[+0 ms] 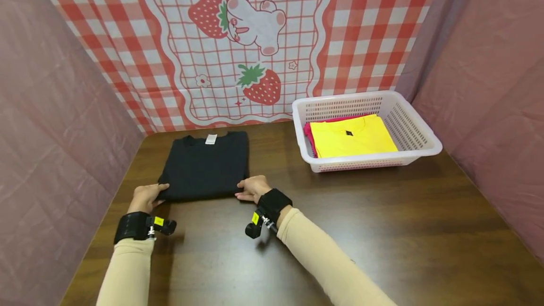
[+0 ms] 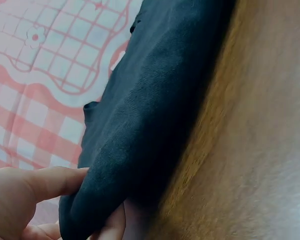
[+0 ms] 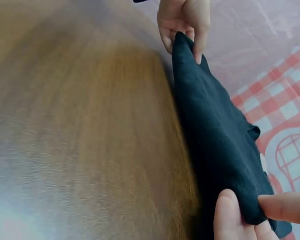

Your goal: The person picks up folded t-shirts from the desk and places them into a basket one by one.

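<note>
A black T-shirt (image 1: 206, 169), folded into a neat rectangle, lies at the back left of the table with its collar and white label toward the wall cloth. My left hand (image 1: 146, 196) pinches its near left corner, thumb on top and fingers beneath, as the left wrist view shows. At the near right corner, my right hand (image 1: 254, 188) pinches the fold the same way. In the right wrist view the near folded edge of the shirt (image 3: 210, 120) stretches between both hands, and its thick rounded fold shows close over the wood.
A white plastic basket (image 1: 369, 158) stands at the back right, holding a folded yellow T-shirt (image 1: 352, 138) on top of a folded pink-red garment (image 1: 309, 136). Behind the brown wooden table (image 1: 361, 230) hangs a red checked strawberry cloth (image 1: 255, 22). Pink curtains (image 1: 484, 84) flank both sides.
</note>
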### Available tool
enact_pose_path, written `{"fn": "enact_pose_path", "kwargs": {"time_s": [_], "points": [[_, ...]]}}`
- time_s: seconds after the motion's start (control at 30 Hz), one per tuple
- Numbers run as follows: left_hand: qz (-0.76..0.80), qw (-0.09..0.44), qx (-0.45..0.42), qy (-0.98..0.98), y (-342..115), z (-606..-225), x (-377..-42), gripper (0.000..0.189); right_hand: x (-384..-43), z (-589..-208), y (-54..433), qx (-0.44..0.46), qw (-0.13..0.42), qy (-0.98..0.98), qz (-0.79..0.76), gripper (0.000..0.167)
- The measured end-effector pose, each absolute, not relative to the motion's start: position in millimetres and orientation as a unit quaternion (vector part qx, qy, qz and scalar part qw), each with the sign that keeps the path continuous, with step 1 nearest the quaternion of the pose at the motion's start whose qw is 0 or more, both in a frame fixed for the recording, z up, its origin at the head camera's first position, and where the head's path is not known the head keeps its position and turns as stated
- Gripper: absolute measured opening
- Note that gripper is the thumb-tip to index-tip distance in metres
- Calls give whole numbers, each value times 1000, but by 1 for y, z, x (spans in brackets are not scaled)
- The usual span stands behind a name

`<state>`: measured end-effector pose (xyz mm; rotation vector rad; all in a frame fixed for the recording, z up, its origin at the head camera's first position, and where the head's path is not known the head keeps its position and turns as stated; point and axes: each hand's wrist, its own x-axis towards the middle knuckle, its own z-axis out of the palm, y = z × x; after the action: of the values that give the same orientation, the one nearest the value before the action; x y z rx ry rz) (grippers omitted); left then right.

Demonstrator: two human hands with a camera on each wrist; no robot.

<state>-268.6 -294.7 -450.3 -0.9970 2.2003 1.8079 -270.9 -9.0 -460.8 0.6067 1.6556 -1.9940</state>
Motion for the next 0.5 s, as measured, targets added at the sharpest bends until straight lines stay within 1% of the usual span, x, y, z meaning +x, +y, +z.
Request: {"fn": "enact_pose_path", "kwargs": {"time_s": [0.13, 0.3, 0.5], "points": [[596, 80, -298, 741, -291, -445, -258, 61, -264, -459, -1, 205, 243, 604, -731, 41], [571, 120, -244, 774, -286, -433, -242, 65, -252, -450, 13, 182, 255, 607, -730, 28], [520, 163, -194, 816, -283, -423, -221, 68, -233, -444, 30, 165, 275, 625, -711, 23]]}}
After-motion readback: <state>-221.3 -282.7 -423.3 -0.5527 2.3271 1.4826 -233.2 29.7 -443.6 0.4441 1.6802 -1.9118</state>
